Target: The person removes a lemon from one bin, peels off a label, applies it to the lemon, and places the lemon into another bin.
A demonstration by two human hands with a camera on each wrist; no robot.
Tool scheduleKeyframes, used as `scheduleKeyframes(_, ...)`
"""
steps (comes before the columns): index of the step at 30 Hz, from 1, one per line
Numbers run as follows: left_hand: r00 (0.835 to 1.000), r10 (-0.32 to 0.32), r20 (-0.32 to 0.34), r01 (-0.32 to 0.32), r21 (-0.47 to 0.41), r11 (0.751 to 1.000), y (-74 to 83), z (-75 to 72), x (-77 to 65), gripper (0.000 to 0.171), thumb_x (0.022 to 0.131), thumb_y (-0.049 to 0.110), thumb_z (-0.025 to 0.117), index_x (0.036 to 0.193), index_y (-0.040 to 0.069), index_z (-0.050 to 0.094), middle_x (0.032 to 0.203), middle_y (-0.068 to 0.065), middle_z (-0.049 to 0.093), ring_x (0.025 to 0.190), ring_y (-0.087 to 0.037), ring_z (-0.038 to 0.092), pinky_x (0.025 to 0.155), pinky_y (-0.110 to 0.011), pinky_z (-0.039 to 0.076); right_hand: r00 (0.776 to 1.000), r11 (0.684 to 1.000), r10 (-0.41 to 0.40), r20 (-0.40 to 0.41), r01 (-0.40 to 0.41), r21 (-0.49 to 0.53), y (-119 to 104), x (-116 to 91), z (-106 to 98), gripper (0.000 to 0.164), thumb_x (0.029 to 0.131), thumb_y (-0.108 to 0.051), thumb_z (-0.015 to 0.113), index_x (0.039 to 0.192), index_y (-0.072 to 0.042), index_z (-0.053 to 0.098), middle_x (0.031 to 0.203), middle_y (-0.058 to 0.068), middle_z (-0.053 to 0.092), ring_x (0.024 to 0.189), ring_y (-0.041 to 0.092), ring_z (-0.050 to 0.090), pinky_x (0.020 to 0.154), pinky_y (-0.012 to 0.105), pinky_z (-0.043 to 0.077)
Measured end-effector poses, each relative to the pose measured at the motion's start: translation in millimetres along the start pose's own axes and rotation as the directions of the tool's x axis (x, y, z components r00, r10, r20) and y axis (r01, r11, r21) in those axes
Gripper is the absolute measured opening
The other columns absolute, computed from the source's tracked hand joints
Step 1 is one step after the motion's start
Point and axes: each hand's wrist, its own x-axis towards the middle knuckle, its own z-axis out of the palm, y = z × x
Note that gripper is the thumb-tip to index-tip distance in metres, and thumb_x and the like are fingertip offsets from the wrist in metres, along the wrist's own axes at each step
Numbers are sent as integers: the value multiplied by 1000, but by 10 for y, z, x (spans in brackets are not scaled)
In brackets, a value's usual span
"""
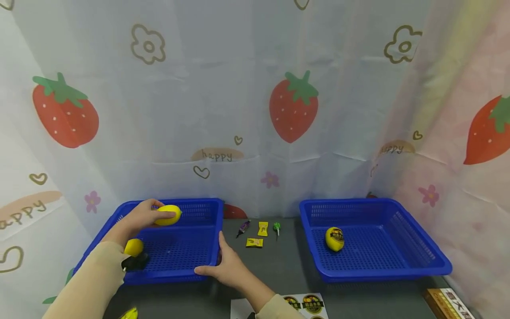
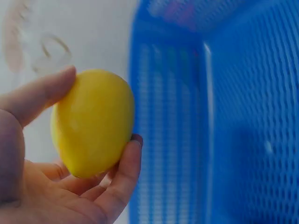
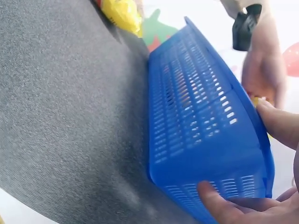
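Observation:
In the head view my left hand (image 1: 143, 217) grips a yellow lemon (image 1: 169, 215) above the left blue basket (image 1: 175, 280). The left wrist view shows thumb and fingers curled round the lemon (image 2: 96, 123), with the basket wall (image 2: 168, 130) beside it. Another lemon (image 1: 134, 247) lies inside that basket, partly behind my left forearm. My right hand (image 1: 229, 266) grips the basket's near right corner, its thumb over the rim and its fingers against the outer wall, as the right wrist view shows of the basket (image 3: 210, 154).
A second blue basket (image 1: 386, 271) on the right contains one lemon (image 1: 334, 239) with a dark label. Small wrapped candies (image 1: 263, 228) and a green lollipop (image 1: 276, 227) lie between the baskets. A sticker sheet (image 1: 312, 303), a box (image 1: 448, 303) and a yellow packet (image 1: 129, 313) are near the front.

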Motion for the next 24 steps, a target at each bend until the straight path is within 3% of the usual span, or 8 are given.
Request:
scheduleKeyframes(1, 1000, 26, 1, -26, -28, 999, -271, 13, 183, 77, 98, 44, 65, 143, -11, 36, 129, -31, 51, 107, -36, 61, 101, -51, 52, 1000, 1000, 2, 2, -2, -4, -2, -2, -3, 122, 79, -42, 87, 164, -12, 4, 146, 16, 54, 125, 26, 59, 107, 51, 48)
scheduleKeyframes(2, 996, 85, 16, -84, -66, 994, -496, 26, 321, 83, 96, 49, 65, 148, -8, 34, 134, -31, 50, 111, -37, 61, 99, -50, 53, 1000, 1000, 3, 3, -3, -5, -7, -4, -9, 122, 79, -42, 87, 164, -11, 5, 145, 16, 55, 125, 27, 59, 107, 51, 48)
scheduleKeyframes(3, 993, 114, 21, -111, -88, 990, -532, 82, 381, 79, 98, 46, 63, 151, -5, 33, 137, -30, 50, 112, -36, 62, 99, -49, 54, 1000, 1000, 3, 4, -2, -7, -12, -6, -15, 121, 79, -41, 87, 164, -11, 6, 144, 16, 55, 124, 27, 60, 106, 51, 48)
scheduleKeyframes(5, 988, 152, 17, -149, -117, 982, -411, 208, 366, 71, 101, 42, 61, 151, -2, 38, 136, -25, 54, 110, -31, 62, 97, -46, 55, 1000, 1000, -4, 8, 4, 1, -22, -10, -32, 119, 79, -39, 87, 164, -11, 8, 141, 15, 58, 124, 29, 61, 105, 51, 50)
scheduleKeyframes(11, 980, 201, 0, -197, -209, 958, 25, 523, 99, 55, 103, 39, 57, 139, -2, 54, 124, -15, 61, 105, -25, 57, 94, -42, 52, 1000, 1000, -1, 9, 1, 13, -42, -51, -94, 114, 82, -36, 86, 163, -9, 10, 151, 16, 50, 132, 32, 56, 107, 53, 47)
scheduleKeyframes(19, 981, 191, -19, -187, -312, 931, 210, 795, -101, 55, 102, 37, 59, 143, 1, 51, 130, -17, 59, 108, -26, 57, 102, -42, 48, 998, 999, 50, -35, -50, 0, -36, -194, -259, 110, 83, -37, 84, 163, -9, 13, 153, 21, 47, 132, 36, 56, 105, 56, 48)
scheduleKeyframes(24, 984, 168, -64, -180, -292, 939, 304, 1013, -212, 54, 99, 39, 65, 139, 4, 55, 131, -14, 61, 106, -24, 61, 99, -42, 52, 999, 1000, 9, -51, -9, -6, -32, -335, -438, 103, 86, -37, 81, 162, -10, 17, 151, 22, 48, 129, 35, 58, 104, 56, 49)
